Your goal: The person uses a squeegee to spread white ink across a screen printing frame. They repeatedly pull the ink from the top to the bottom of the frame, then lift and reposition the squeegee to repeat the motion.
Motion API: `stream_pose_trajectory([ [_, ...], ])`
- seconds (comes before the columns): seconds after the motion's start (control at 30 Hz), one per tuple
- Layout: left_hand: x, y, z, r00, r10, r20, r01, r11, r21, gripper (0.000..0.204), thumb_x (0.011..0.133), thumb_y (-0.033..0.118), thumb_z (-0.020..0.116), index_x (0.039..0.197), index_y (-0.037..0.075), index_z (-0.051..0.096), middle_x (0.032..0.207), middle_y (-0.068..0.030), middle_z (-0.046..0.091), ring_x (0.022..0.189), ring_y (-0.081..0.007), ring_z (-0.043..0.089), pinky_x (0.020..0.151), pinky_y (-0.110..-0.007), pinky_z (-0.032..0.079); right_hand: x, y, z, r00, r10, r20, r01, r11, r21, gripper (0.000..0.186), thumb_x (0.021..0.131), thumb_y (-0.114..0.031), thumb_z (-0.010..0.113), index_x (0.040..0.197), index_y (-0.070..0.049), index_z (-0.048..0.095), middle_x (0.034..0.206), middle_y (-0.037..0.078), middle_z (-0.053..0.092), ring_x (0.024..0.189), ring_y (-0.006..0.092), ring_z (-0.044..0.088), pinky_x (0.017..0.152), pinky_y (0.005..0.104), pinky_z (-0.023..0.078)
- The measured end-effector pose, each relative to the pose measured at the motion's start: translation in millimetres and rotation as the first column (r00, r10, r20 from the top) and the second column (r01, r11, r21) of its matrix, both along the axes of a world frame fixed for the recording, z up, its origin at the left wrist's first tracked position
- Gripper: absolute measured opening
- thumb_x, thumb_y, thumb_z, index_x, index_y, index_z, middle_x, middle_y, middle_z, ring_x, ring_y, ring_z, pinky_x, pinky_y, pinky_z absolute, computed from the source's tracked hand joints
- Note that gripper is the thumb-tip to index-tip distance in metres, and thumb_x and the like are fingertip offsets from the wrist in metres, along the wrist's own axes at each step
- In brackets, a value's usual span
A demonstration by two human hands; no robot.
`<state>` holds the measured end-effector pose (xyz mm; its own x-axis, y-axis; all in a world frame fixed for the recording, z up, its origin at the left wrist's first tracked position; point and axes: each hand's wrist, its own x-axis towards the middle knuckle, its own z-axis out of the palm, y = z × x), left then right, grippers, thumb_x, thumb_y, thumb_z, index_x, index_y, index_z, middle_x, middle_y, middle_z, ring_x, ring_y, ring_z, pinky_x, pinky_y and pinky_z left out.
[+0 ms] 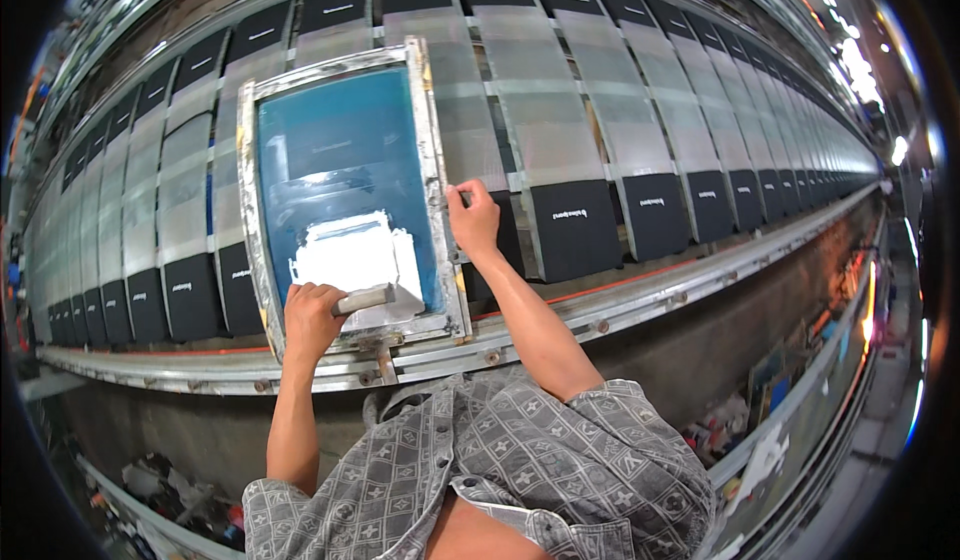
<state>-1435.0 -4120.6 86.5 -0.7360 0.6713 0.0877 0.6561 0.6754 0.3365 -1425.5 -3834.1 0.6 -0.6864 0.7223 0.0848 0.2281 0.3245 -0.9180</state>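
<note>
A screen printing frame (437, 150) with a blue mesh (335, 125) lies over the table in front of me. White ink (345, 245) is pooled on the near part of the mesh. My left hand (313, 317) is closed around one end of a squeegee (364, 301), whose grey handle lies across the ink near the frame's front end. At the frame's right side, my right hand (474, 217) has its fingers curled against the outer edge. Dark fabric shows faintly through the mesh.
Rows of black fabric pieces (572, 228) with small white prints lie on long glossy platens (540, 90) to both sides. A metal rail (600, 325) with bolts runs along the near edge. Scraps (720, 425) lie below at the right.
</note>
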Motion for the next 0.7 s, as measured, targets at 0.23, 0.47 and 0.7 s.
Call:
stream_pose_trajectory([
  [0.23, -13, -7, -9, 0.994, -0.033, 0.1, 0.03, 0.999, 0.027, 0.017, 0.063, 0.016, 0.079, 0.077, 0.011, 0.071, 0.076, -0.0037, 0.067, 0.073, -0.025, 0.061, 0.073, -0.04, 0.042, -1, -8, -1, 0.994, -0.053, 0.098, 0.047, 0.997, 0.06, 0.023, 0.083, -0.027, 0.067, 0.085, -0.005, 0.06, 0.071, 0.015, 0.062, 0.065, 0.0307, 0.063, 0.059, 0.0377, 0.046],
  [0.47, -42, -18, -12, 0.951, -0.159, 0.266, 0.209, 0.963, -0.169, 0.026, 0.064, 0.033, 0.079, 0.072, 0.01, 0.069, 0.069, -0.0077, 0.065, 0.068, -0.0297, 0.063, 0.068, -0.041, 0.049, -6, -11, 2, 0.939, -0.029, 0.343, -0.022, 0.989, 0.144, 0.021, 0.085, -0.029, 0.064, 0.091, -0.01, 0.061, 0.078, 0.02, 0.065, 0.076, 0.0423, 0.062, 0.065, 0.0474, 0.047],
  [0.7, -131, 13, -16, 0.982, -0.066, 0.175, 0.085, 0.991, -0.105, 0.025, 0.062, 0.032, 0.08, 0.072, 0.012, 0.069, 0.065, -0.0117, 0.064, 0.065, -0.0337, 0.063, 0.062, -0.044, 0.05, -71, -56, 86, 0.652, 0.693, 0.306, -0.726, 0.688, -0.011, 0.038, 0.082, -0.042, 0.068, 0.094, -0.006, 0.066, 0.09, 0.017, 0.066, 0.087, 0.0342, 0.062, 0.074, 0.0405, 0.049],
])
